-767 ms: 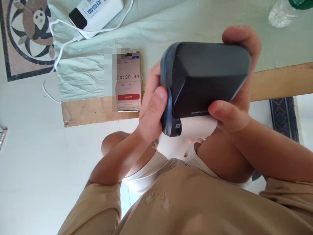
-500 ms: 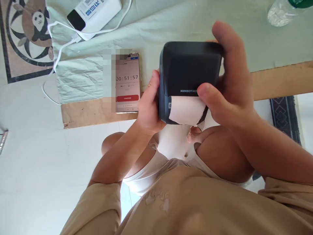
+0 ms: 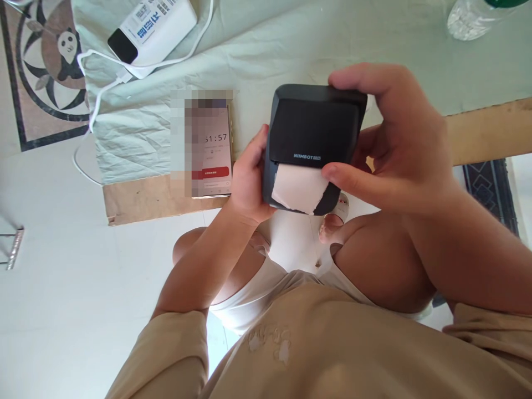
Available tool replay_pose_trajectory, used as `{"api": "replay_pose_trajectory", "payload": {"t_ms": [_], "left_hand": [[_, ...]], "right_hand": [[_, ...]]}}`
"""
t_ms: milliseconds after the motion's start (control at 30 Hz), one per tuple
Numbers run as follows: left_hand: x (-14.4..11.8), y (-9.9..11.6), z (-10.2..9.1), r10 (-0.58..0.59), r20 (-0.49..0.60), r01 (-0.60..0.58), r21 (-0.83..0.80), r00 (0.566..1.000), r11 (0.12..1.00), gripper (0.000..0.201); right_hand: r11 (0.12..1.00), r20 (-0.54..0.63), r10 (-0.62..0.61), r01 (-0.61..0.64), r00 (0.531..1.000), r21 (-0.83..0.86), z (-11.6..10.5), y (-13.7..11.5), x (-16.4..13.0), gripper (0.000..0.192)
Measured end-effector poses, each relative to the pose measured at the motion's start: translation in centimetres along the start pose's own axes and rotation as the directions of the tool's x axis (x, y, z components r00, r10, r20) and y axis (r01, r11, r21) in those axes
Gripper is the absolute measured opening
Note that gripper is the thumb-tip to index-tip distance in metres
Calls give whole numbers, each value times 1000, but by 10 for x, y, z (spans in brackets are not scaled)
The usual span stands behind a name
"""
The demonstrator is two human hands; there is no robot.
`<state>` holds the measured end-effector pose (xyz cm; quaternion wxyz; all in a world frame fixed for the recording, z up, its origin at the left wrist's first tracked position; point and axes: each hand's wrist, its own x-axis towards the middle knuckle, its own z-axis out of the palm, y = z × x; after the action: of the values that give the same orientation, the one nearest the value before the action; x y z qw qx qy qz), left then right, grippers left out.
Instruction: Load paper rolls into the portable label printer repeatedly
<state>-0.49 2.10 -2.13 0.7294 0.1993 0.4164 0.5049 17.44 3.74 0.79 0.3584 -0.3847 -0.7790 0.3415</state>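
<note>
I hold a small dark label printer [image 3: 313, 130] above the table's front edge, its top face towards me. A strip of white paper [image 3: 297, 189] with a torn edge sticks out of its slot. My left hand [image 3: 248, 180] grips the printer's left side. My right hand [image 3: 393, 144] wraps over its right side and far edge, with the thumb resting at the paper's right corner.
A phone [image 3: 214, 152] showing a timer lies on the wooden table [image 3: 482, 130] left of the printer. A white power bank [image 3: 152, 27] with a cable sits on the pale green cloth [image 3: 266, 50] at the back left. A clear bottle [image 3: 469, 16] lies at the back right.
The printer has tilted so its top face points at me and has come down and away towards the table. My right hand shifted over its right side, thumb onto the paper.
</note>
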Motion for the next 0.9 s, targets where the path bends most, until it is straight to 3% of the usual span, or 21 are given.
{"api": "replay_pose_trajectory", "payload": {"t_ms": [133, 233, 300, 433, 500, 567, 633, 700, 800, 900], "left_hand": [[-1, 1, 4, 42, 110, -41, -7, 993, 999, 48], [-3, -1, 3, 47, 172, -52, 26, 984, 998, 35], [-3, -4, -1, 44, 169, -53, 50, 985, 997, 25], [-3, -7, -6, 27, 130, -36, 66, 991, 997, 25], [-3, -7, -4, 37, 145, -47, 62, 989, 997, 26], [-4, -5, -1, 43, 174, -55, 65, 984, 996, 26], [-5, -4, 1, 39, 183, -53, 74, 982, 996, 24], [-5, -4, 2, 30, 187, -45, 75, 982, 996, 21], [-5, -5, 0, 31, 240, -45, 55, 970, 997, 21], [-4, -6, -3, 34, 284, -49, 46, 958, 998, 21]], "right_hand": [[995, -96, 87, -82, 992, 58, -6, -1, 1, 63], [972, -42, 173, -164, 984, 167, -10, 6, 7, 62], [959, -20, 213, -205, 977, 196, -12, 12, 11, 58], [959, -41, 229, -218, 973, 181, -10, 13, 12, 45], [971, -76, 211, -200, 975, 127, -6, 7, 10, 37], [983, -128, 169, -176, 977, -45, -2, 1, 8, 26], [942, -160, 143, -184, 977, -281, 1, -3, 6, 22], [882, -119, 180, -214, 976, -420, 0, -5, 6, 26], [891, 21, 252, -223, 968, -394, -4, -5, 5, 32], [925, 66, 196, -162, 978, -345, -9, -8, 4, 31]]}}
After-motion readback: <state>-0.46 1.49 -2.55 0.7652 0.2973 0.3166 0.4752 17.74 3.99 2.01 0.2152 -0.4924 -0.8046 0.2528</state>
